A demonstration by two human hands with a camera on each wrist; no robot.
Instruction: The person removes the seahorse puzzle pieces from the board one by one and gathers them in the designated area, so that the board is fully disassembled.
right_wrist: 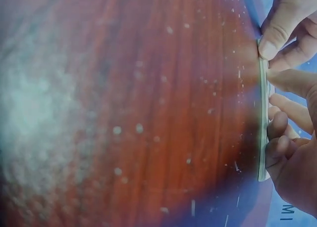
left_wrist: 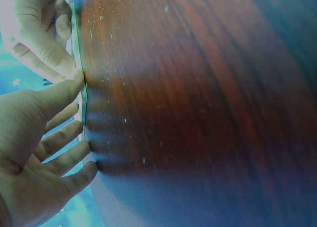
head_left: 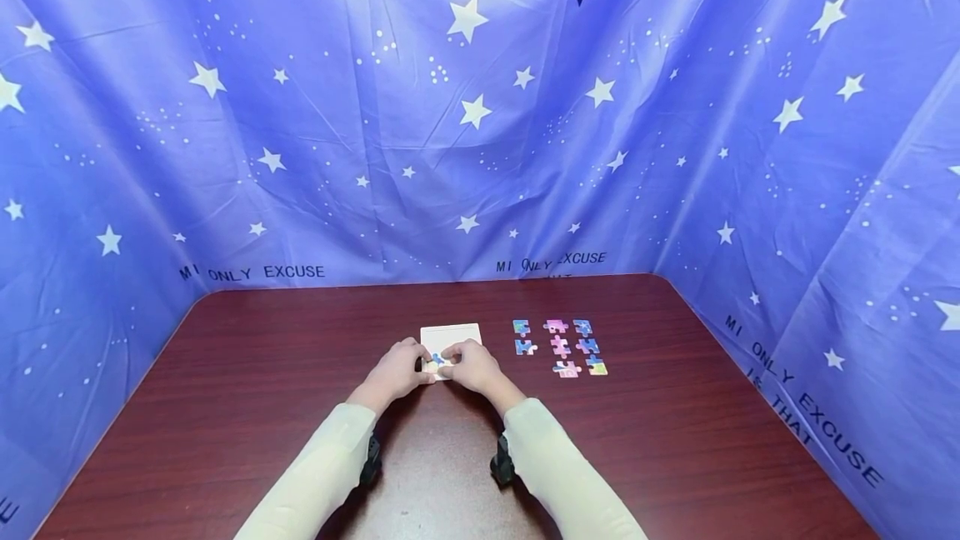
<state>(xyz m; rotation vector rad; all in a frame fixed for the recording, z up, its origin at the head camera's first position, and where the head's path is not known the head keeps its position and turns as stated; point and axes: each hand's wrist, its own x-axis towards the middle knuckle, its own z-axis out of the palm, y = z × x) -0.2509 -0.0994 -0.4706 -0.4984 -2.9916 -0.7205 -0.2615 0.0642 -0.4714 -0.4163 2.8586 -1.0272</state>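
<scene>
A thin white puzzle board (head_left: 453, 332) lies on the table in front of me, blue and yellow puzzle pieces (head_left: 437, 358) showing on its near left part. My left hand (head_left: 395, 369) holds the board's near left corner, its thumb on the front edge. In the left wrist view the other left fingers (left_wrist: 67, 158) spread along the board's side. My right hand (head_left: 474, 367) reaches over the board, thumb and index finger bent toward a puzzle piece, the other fingers (right_wrist: 278, 148) curled at the front edge. The right fingertips hide much of that piece.
Several loose puzzle pieces (head_left: 560, 346), pink, blue and yellow, lie in rows on the dark red wooden table (head_left: 285, 357) to the right of the board. Behind the table's far edge hangs a blue curtain (head_left: 420, 148) with white stars.
</scene>
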